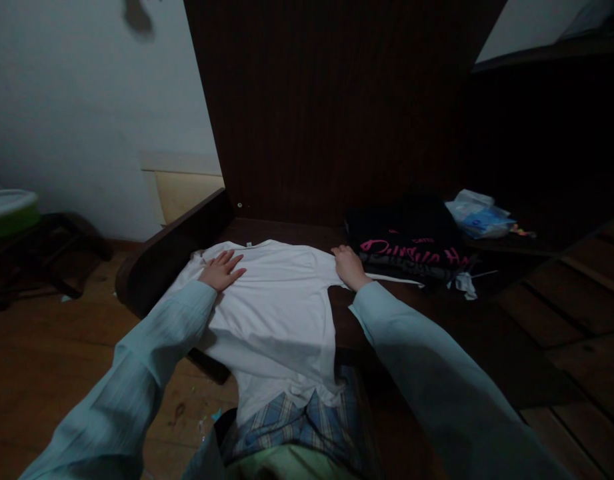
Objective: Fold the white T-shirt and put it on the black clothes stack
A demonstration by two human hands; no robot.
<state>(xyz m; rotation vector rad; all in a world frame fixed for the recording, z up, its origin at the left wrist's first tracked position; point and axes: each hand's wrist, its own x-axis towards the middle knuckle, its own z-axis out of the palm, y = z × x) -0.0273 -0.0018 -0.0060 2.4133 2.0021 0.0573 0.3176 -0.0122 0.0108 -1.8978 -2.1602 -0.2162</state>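
Observation:
A white T-shirt (271,293) lies spread on a dark wooden bench (287,230), its neckline at the far side and its lower end hanging over the front edge toward my lap. My left hand (221,270) rests flat on the left shoulder area, fingers spread. At the right sleeve, my right hand (350,267) has its fingers curled on the cloth, closed on it. From beneath that hand a thin white strip (397,279) runs to the right; I cannot tell whether it belongs to the shirt.
Dark folded clothes (407,240) with pink lettering sit right of the shirt, beside a blue and white plastic packet (479,215). A raised armrest (171,250) bounds the bench's left end. Further left, a green and white basin (11,213) stands on a dark stool (51,253).

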